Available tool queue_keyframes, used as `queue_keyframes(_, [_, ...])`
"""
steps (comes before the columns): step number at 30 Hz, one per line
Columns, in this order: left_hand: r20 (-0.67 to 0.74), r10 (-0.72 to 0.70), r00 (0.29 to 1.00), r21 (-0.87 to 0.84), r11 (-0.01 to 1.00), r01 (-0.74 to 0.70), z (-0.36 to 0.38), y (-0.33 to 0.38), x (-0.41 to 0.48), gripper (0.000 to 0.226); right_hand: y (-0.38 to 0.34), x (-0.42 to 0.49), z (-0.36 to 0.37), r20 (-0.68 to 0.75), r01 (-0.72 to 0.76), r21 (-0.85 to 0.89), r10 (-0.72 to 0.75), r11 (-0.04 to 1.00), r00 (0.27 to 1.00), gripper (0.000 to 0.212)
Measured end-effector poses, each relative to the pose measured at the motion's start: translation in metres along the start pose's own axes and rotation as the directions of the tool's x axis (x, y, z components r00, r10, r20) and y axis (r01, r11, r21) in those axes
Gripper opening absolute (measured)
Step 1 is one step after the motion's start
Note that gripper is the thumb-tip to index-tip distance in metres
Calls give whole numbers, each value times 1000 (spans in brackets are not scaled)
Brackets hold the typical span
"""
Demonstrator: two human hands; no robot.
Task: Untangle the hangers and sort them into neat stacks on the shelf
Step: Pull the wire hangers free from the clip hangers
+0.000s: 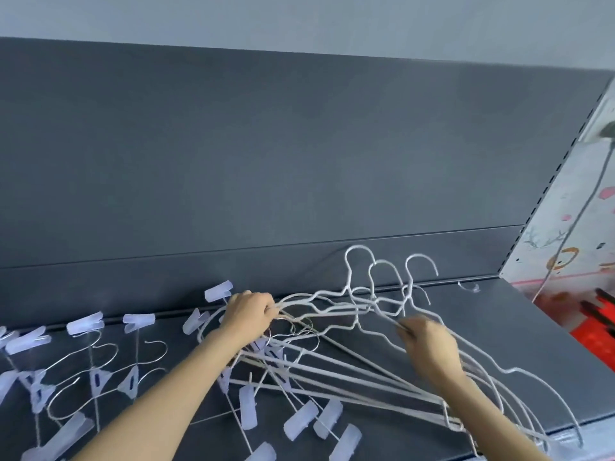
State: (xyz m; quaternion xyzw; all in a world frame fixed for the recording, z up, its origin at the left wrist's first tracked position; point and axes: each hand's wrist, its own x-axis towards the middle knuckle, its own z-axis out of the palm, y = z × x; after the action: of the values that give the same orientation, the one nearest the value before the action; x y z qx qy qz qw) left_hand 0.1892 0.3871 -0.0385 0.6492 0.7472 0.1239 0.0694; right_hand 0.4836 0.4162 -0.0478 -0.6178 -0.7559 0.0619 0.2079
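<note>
Head view: two bare forearms reach out over a dark grey shelf (482,327) strewn with hangers.
Tangled clip hangers (248,407): nearest to me, in front of and under the left end of the wire hangers. They are thin metal rods with cloudy plastic clips, crossing at odd angles, and some rods slip beneath the white bars.
Wire hangers (369,307): a white-coated bundle across the middle and right of the shelf. Their hooks point toward the back and the long bars fan out to the front edge on the right. They overlap and are not lined up.
Right hand (429,344): on the right slope of the wire hangers, knuckles up, fingertips pinched on a wire. It is blurred, so I cannot tell which hanger that wire belongs to.
Left hand (249,314): at the left shoulder of the wire hangers, fingers curled tight round several wires at once.
Row of clip hangers (98,380): well to the left of the wire hangers, lying flat, each apart from the next.
Back panel (266,144): just behind the hooks of the wire hangers, upright and dark grey.
Slotted upright (565,161): behind and to the right of the wire hangers.
Patterned wall (582,227): beyond that upright, pale with pink marks, a grey cable (585,201) hanging down it.
Plain wall (299,21): farthest, above the back panel.
</note>
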Motion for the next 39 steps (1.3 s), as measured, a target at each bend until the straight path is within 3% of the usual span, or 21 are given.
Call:
queue_keyframes(3, [-87, 23, 996, -15, 1000, -25, -15, -3, 3, 23, -9, 7, -23, -30, 6, 48, -5, 999, 1000, 12])
queue_keyframes(9, [-114, 41, 993, -38, 998, -45, -29, -9, 7, 20, -15, 12, -42, -113, 73, 163, -55, 984, 992, 3])
queue_keyframes(11, [-149, 68, 986, -34, 997, -74, -30, -5, 4, 21, -12, 13, -39, -274, 166, 100, -134, 981, 952, 4])
queue_keyframes(13, [-174, 78, 982, -46, 995, -87, -28, -4, 1, 20, -11, 13, -37, -416, 268, -84, -278, 960, 866, 5])
queue_keyframes(15, [-176, 76, 981, -72, 993, -90, -23, -8, -2, 19, -11, 16, -37, -439, 255, -195, -317, 947, 841, 4])
queue_keyframes(17, [-174, 69, 982, -99, 991, -87, -16, -10, -4, 18, -11, 23, -39, -312, 132, -118, -163, 984, 936, 33])
queue_keyframes(19, [-186, 58, 981, -102, 992, -78, -9, -13, -5, 19, -5, 30, -39, 5, -55, -50, 56, 997, 998, 68])
queue_keyframes(20, [-183, 54, 982, -89, 994, -71, -6, -15, -6, 19, -1, 32, -36, 158, -122, -99, 137, 988, 978, 81])
queue_keyframes(22, [-149, 41, 988, -61, 997, -51, 0, -19, -7, 19, 7, 31, -24, 314, -137, -222, 204, 965, 927, 93])
queue_keyframes(24, [-93, 18, 996, -58, 998, -23, 6, -23, -8, 18, 11, 26, -11, 338, -138, -225, 210, 965, 917, 81])
queue_keyframes(28, [-7, -46, 999, -69, 997, 45, 10, -22, -17, 21, 12, 19, 3, 284, -192, -163, 233, 968, 930, 37])
queue_keyframes(35, [81, -50, 995, -257, 964, 70, -1, -29, -31, 10, 13, 20, 10, 266, -223, -123, 249, 967, 931, 23])
queue_keyframes(39, [-33, -116, 993, -440, 894, 90, -15, -47, -44, 18, 8, 21, -13, 129, -202, -50, 207, 978, 970, 22])
